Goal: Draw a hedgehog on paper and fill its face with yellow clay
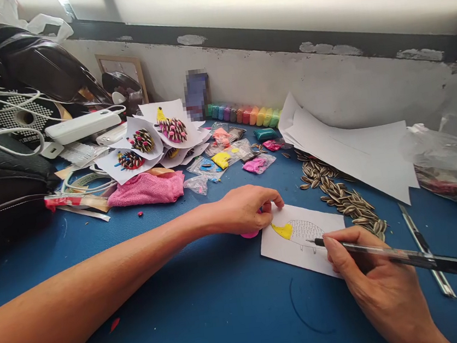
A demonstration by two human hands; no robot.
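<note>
A small white paper (304,259) lies on the blue tabletop. It bears a hedgehog-like outline with a yellow head and rows of short dark marks. My right hand (383,280) grips a pen (398,254), its tip on the drawn body near the lower edge. At the paper's upper left corner, my left hand (243,208) has its thumb and curled index finger closed on the edge. Under that hand, a bit of pink material (249,235) peeks out; the rest of it is hidden.
Striped sunflower seeds (352,207) lie beyond the paper, with a utility knife (427,253) to the right. Large white sheets (344,141) lean behind. Seed-covered hedgehog pictures (172,128), clay packets (222,160), a pink cloth (148,189) and a black bag (2,181) stand left.
</note>
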